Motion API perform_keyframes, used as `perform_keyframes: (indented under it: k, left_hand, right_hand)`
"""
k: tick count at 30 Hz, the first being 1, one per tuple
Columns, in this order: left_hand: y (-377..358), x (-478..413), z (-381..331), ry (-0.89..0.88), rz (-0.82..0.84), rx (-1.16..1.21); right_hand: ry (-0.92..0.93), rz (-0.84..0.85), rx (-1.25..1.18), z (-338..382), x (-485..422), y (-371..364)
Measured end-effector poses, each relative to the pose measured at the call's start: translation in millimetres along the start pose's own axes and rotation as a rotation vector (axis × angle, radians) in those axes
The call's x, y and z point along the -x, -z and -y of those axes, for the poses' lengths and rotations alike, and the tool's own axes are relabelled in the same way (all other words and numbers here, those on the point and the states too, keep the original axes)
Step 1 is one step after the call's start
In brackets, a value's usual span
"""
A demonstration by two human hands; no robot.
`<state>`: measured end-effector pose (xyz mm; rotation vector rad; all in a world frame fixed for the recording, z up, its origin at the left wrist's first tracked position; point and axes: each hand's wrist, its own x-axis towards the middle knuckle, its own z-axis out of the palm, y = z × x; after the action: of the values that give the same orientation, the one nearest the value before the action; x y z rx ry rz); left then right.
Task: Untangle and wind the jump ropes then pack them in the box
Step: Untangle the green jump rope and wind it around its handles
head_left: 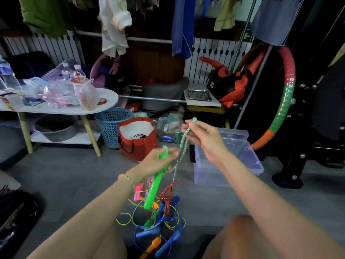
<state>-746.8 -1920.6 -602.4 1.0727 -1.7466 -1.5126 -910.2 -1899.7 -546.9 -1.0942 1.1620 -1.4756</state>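
- My left hand (158, 161) curls tightly around a bright green handle (155, 184), held up just left of the clear plastic box (205, 176).
- My right hand (203, 139), raised over the box's left edge, pinches a doubled loop of green-and-white rope (183, 139) between thumb and fingers. The rope hangs down past the handle.
- The other jump ropes (160, 219), blue, orange, pink, red and yellow, lie tangled on the grey floor, left of the box and nearer to me, between my knees.
- A red bag (138, 144) stands on the floor farther left of the box.
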Motion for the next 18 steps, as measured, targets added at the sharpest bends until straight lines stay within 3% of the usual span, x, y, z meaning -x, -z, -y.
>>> perform_keyframes:
  k: [6, 9, 12, 16, 18]
  left_hand:
    - [3, -6, -3, -0.093, -0.094, 0.124]
    - [7, -17, -32, -0.154, -0.129, 0.322]
    - [8, -29, -49, -0.197, -0.131, 0.302]
    - [17, -37, -30, -0.134, -0.145, 0.164]
    - [16, -30, -8, -0.055, -0.056, -0.018]
  right_hand:
    - [-0.062, 0.059, -0.185, 0, -9, 7]
    - [-0.213, 0.259, 0.019, -31, -1, 15]
    - [-0.267, 0.414, 0.259, -58, 12, 9]
    - [-0.15, 0.187, 0.164, -51, 8, 5]
    - [-0.093, 0.072, 0.07, -35, 0, 6]
